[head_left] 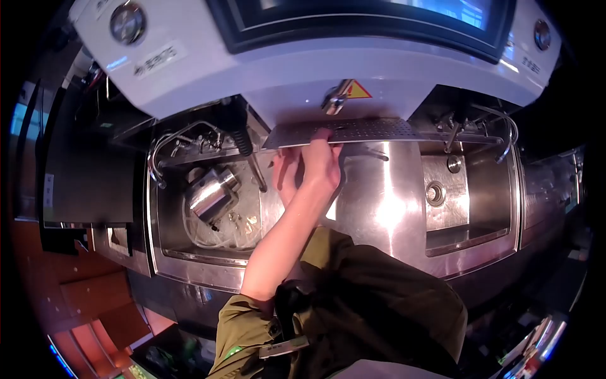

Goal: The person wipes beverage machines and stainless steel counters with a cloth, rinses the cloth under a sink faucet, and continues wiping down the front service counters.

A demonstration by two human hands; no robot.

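A perforated metal panel point(372, 131) juts out beneath the front of a white machine. My left hand point(320, 161) grips its front edge, with a finger on top of the perforated face and the rest below. My left forearm crosses over the right one. Partly covered by it, my right hand point(287, 175) is just under the panel's left part; its fingertips are hidden, so I cannot tell what they touch. Above the panel, a short metal spout point(336, 98) points down beside a yellow warning sticker point(360, 90).
At left, a sink point(255, 211) holds a metal cylindrical vessel point(213, 194) and a coiled clear hose point(191, 228). Another sink point(489, 183) with a drain lies at right. Curved taps stand behind both. The machine's screen point(379, 16) is overhead.
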